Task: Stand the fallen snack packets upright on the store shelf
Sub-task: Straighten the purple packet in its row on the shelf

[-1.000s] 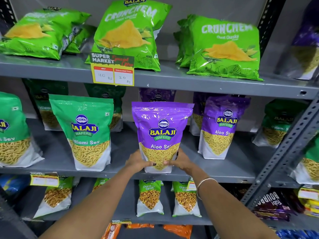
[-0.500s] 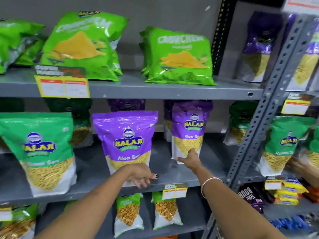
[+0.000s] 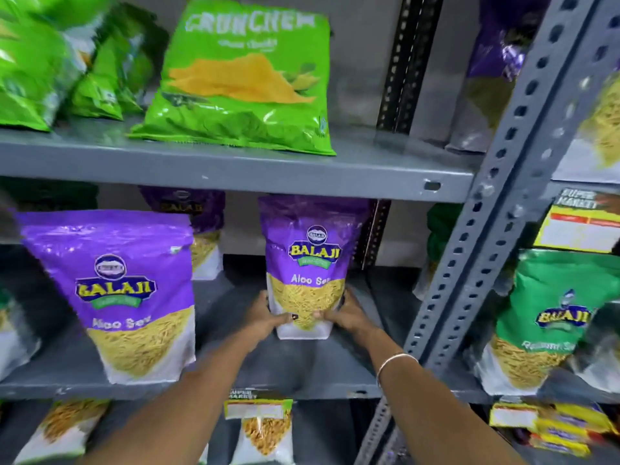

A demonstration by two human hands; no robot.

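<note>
Snack packets fill a grey metal shelf (image 3: 285, 367) whose slotted upright (image 3: 503, 209) cuts across the right of the view. On the board above, a green Crunchem bag (image 3: 241, 78) leans back against the wall. On the middle board a large purple Aloo Sev packet (image 3: 127, 290) stands near the front edge at the left. Farther in and to its right stands the smaller-looking purple Aloo Sev pouch (image 3: 305, 263), long axis vertical, base on the board, and this is the one in hand. The left hand (image 3: 265, 318) presses its lower left edge and the right hand (image 3: 349, 315) its lower right edge, both clamped on the pouch's bottom corners with thumbs across the front. The pouch lies straight ahead of both hands, between them, so neither is clearly nearer. It looks already upright; my guess is that the remaining step is squaring its base and letting go. A green Balaji packet (image 3: 543, 317) stands in the next bay at right.
</note>
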